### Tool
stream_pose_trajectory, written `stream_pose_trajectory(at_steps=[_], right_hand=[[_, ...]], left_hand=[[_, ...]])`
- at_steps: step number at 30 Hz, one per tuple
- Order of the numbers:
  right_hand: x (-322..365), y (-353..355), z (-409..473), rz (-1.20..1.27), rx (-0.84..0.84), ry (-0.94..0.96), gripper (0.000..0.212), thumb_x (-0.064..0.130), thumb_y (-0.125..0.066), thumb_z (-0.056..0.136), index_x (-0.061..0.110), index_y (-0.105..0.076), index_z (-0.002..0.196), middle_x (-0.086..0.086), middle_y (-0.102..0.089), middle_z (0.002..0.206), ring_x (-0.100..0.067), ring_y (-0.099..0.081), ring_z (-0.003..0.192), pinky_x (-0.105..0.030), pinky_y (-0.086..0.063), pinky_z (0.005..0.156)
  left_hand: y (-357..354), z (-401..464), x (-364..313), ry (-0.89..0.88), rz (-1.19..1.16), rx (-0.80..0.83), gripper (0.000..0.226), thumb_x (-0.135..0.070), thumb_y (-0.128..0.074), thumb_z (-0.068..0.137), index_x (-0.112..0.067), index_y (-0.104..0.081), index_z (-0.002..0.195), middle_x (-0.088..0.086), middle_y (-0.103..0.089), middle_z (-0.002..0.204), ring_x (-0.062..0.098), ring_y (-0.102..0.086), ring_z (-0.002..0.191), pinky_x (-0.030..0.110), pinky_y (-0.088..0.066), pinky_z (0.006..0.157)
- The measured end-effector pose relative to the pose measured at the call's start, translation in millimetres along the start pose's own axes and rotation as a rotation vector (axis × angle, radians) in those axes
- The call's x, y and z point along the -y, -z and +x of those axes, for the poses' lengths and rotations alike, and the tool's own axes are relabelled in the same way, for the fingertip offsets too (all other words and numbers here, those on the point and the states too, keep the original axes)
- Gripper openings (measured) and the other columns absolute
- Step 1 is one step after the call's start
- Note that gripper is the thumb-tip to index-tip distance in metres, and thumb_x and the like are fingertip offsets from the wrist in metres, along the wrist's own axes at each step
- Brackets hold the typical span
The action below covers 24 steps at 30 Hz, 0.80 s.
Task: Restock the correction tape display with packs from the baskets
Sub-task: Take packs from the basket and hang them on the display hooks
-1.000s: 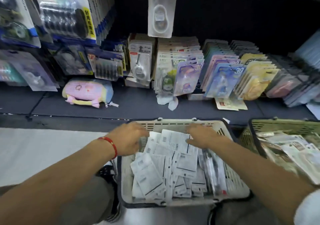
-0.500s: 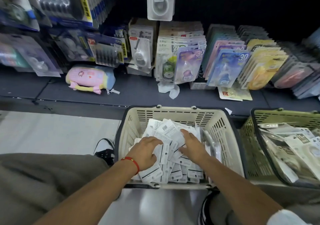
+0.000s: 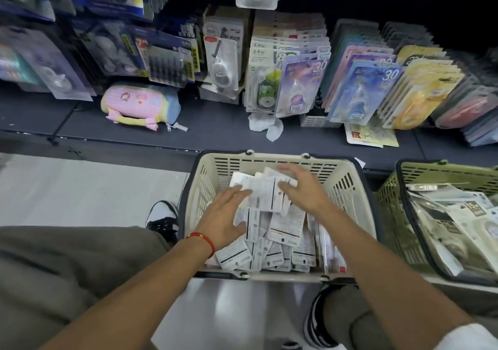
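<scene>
Your left hand [image 3: 225, 216] lies flat with fingers spread and straight, palm down on the loose packs [image 3: 272, 231] heaped in the beige basket [image 3: 350, 185]; it grips nothing. Your right hand [image 3: 303, 188] is likewise spread open, fingers straight, resting on the top pack [image 3: 262, 188] of the pile near the basket's far wall, with no fingers curled round it. A red cord [image 3: 206, 240] circles your left wrist.

Beyond the basket, on the dark shelf [image 3: 215, 128], a pink pouch [image 3: 137, 104] lies to the left, the correction tape display [image 3: 310, 80] stands in upright rows in the middle and right, and a crumpled white scrap [image 3: 265, 124] lies in front of it. A green basket [image 3: 390, 215] sits just beside the beige one on the right, holding more packs.

The packs under your palms are hidden. The packs face back-up, their print too small to read. The green basket is cut off at the right edge, and the hanging goods at far left are blurred.
</scene>
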State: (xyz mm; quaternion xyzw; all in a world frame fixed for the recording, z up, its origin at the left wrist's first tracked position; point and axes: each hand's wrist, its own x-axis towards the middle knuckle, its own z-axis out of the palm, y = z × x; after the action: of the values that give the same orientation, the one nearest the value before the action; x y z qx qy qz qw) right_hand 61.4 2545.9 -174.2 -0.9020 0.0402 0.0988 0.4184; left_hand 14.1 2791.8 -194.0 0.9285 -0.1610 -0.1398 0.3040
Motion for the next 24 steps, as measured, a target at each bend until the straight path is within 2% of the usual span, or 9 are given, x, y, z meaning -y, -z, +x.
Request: stream_pose_trajectory(at_steps=[2, 6, 9, 13, 15, 17, 18, 21, 24], right_hand=[[11, 20, 6, 0.074, 0.003, -0.001, 0.026, 0.016, -0.066, 0.1, 0.03, -0.074, 0.12, 0.0, -0.069, 0.13, -0.024, -0.076, 0.095, -0.026, -0.062, 0.073], [35, 38, 11, 0.474, 0.112, -0.13, 0.02, 0.007, -0.064, 0.093, 0.013, -0.084, 0.093, -0.008, -0.078, 0.086, -0.023, -0.07, 0.066, -0.026, -0.054, 0.049], [34, 32, 7, 0.621, 0.284, -0.272, 0.025, 0.014, -0.065, 0.086, -0.006, -0.077, 0.097, -0.02, -0.074, 0.083, -0.025, -0.069, 0.06, -0.026, -0.053, 0.048], [7, 8, -10, 0.841, 0.406, -0.489, 0.042, 0.031, -0.045, 0.109, -0.002, -0.072, 0.108, -0.026, -0.074, 0.09, -0.035, -0.076, 0.076, -0.035, -0.061, 0.062], [-16, -3, -16, 0.504, 0.327, -0.431, 0.056, 0.05, -0.041, 0.11, 0.005, -0.072, 0.118, -0.018, -0.077, 0.095, -0.029, -0.077, 0.083, -0.045, -0.062, 0.08], [-43, -11, -23, -0.354, 0.245, -0.125, 0.051, 0.061, -0.053, 0.102, 0.021, -0.068, 0.13, -0.002, -0.074, 0.116, -0.016, -0.071, 0.103, -0.051, -0.043, 0.118], [-56, -15, -30, -0.668, 0.264, 0.055, 0.057, 0.065, -0.061, 0.095, 0.029, -0.061, 0.139, 0.002, -0.065, 0.134, -0.015, -0.06, 0.123, -0.051, -0.028, 0.126], [-83, -29, -46, -0.893, 0.422, 0.202, 0.103, 0.066, -0.076, 0.081, 0.031, -0.026, 0.164, -0.002, -0.022, 0.168, -0.026, -0.018, 0.158, -0.051, -0.012, 0.13], [-87, -28, -45, -0.915, 0.381, 0.246, 0.094, 0.048, -0.074, 0.093, 0.03, -0.018, 0.167, -0.003, -0.011, 0.175, -0.026, -0.007, 0.162, -0.048, -0.005, 0.132]], left_hand=[[5, 3, -5, -0.07, 0.025, -0.042, 0.089, -0.027, -0.08, 0.09, -0.035, -0.03, 0.163, -0.003, -0.018, 0.174, 0.022, -0.01, 0.161, 0.042, -0.016, 0.131], [12, 8, -16, -0.146, 0.049, -0.103, 0.098, -0.046, -0.083, 0.085, -0.048, -0.021, 0.162, -0.01, -0.022, 0.172, 0.021, -0.006, 0.162, 0.055, -0.003, 0.131], [12, 8, -15, -0.13, -0.037, -0.179, 0.083, -0.048, -0.083, 0.085, -0.044, -0.035, 0.154, -0.01, -0.046, 0.157, 0.02, -0.039, 0.144, 0.045, -0.032, 0.12], [7, -1, 0, 0.024, -0.152, -0.114, 0.046, -0.043, -0.08, 0.09, -0.037, -0.054, 0.128, -0.006, -0.071, 0.109, 0.018, -0.069, 0.095, 0.035, -0.06, 0.075], [7, -6, 4, 0.186, -0.291, -0.066, 0.046, -0.05, -0.081, 0.088, -0.042, -0.054, 0.124, -0.009, -0.069, 0.097, 0.013, -0.069, 0.082, 0.024, -0.057, 0.054], [10, -8, 9, 0.329, -0.497, -0.056, 0.058, -0.038, -0.085, 0.086, -0.039, -0.051, 0.134, -0.008, -0.067, 0.108, 0.014, -0.069, 0.092, 0.026, -0.06, 0.06], [11, -7, 12, 0.394, -0.612, -0.047, 0.062, -0.027, -0.086, 0.087, -0.035, -0.051, 0.137, -0.006, -0.067, 0.115, 0.018, -0.07, 0.099, 0.034, -0.065, 0.067], [17, -4, 17, 0.548, -0.877, -0.029, 0.055, -0.009, -0.08, 0.09, -0.031, -0.055, 0.133, 0.004, -0.069, 0.124, 0.029, -0.073, 0.105, 0.049, -0.067, 0.074], [20, -2, 19, 0.567, -0.952, -0.073, 0.045, -0.006, -0.076, 0.091, -0.036, -0.061, 0.12, 0.004, -0.072, 0.12, 0.031, -0.073, 0.105, 0.054, -0.066, 0.078]])
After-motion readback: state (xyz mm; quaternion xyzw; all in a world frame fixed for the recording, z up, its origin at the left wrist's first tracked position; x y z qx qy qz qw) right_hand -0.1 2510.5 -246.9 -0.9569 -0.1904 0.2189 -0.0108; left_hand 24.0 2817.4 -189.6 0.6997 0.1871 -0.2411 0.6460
